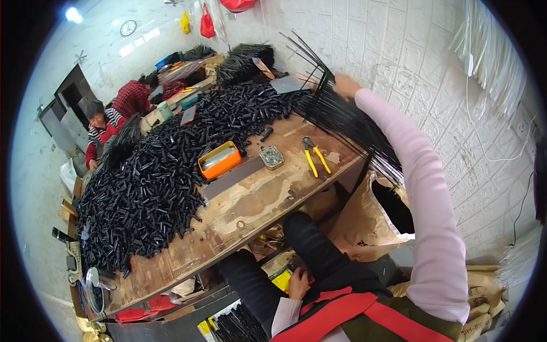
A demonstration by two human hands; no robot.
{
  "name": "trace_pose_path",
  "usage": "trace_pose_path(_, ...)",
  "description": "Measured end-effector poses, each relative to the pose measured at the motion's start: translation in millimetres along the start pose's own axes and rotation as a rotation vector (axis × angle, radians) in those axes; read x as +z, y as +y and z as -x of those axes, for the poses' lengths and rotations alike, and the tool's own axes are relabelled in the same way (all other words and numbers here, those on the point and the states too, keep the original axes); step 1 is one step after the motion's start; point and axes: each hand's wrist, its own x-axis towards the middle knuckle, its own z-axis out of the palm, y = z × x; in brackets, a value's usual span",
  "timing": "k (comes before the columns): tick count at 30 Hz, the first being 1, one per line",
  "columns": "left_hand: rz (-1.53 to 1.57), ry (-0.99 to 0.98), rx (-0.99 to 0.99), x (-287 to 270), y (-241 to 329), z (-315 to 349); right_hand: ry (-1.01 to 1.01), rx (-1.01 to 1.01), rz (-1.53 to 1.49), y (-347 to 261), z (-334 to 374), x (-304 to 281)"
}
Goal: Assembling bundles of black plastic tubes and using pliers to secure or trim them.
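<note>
At the far right end of the wooden table (245, 219), my right arm is stretched out. My right hand (345, 86) is closed at the top of a bundle of long thin black strips (359, 128), which lies over the table's right edge. Low by my lap, my left hand (298, 283) has its fingers curled beside a yellow item (282, 280); what it holds, if anything, is hidden. Yellow-handled pliers (315, 155) lie on the tabletop, near a small square tin (271, 157) of small bits and an orange box (220, 160).
A large heap of short black tubular pieces (148, 182) covers much of the table. An open paper sack (364, 222) stands below its right edge. A round mirror (95, 290) is at the left corner. Two people (105, 125) work at the far left.
</note>
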Motion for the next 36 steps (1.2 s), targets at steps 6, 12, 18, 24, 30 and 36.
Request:
trace_pose_path(6,0.107,-0.233,0.119,0.0,-15.4,8.1,-0.407,0.026,-0.994,-40.2,-1.0,-48.3)
trace_pose_path(12,0.289,-0.26,0.356,-136.5,221.3,42.2,-0.353,-0.167,-1.216,-143.8,66.7,-54.7)
trace_pose_path(18,0.299,0.043,0.535,-188.2,320.8,-10.8,-0.6,-0.195,-1.678,-289.0,170.0,-16.8)
trace_pose_path(24,0.737,-0.022,0.348,-189.4,290.9,81.1,-0.707,-0.5,-1.533,-328.3,246.1,-10.1)
trace_pose_path(30,0.734,0.139,0.402,-209.1,259.3,105.1,-0.478,-0.891,-0.664,-309.1,226.5,-36.9)
trace_pose_path(36,0.518,-0.057,0.388,-169.4,226.6,112.4,-0.884,-0.56,-1.648,-371.0,197.3,-29.0)
